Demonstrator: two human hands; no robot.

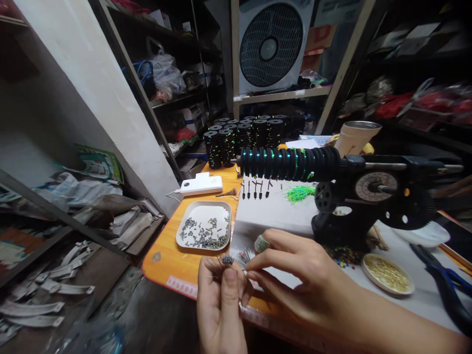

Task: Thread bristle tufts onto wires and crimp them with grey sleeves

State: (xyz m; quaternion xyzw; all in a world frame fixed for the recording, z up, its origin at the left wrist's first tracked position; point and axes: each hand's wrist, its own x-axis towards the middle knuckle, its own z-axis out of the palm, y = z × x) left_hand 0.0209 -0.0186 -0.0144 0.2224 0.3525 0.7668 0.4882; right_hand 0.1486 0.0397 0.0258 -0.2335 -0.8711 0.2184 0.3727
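Note:
My left hand (223, 305) is closed, with the thumb pressing a small bunch of dark beads on thin wires (227, 259) against the fingers. Close beside it, my right hand (302, 270) is closed in a pinch; whatever lies between its thumb and finger is too small to make out. A grey-green covering (261, 244) wraps one right fingertip. Fine pale bristles (245, 255) show between the two hands. Just beyond my left hand sits a white tray (195, 210) holding many short dark tubes.
A black winding machine (376, 191) carries a ribbed black roll (287, 163). Several black spools (217, 147) stand behind. Green strands (300, 193) lie on white paper. A dish of gold pieces (387, 274), pliers (442, 285) and a white power bank (202, 185) are around. A box fan (269, 49) faces me.

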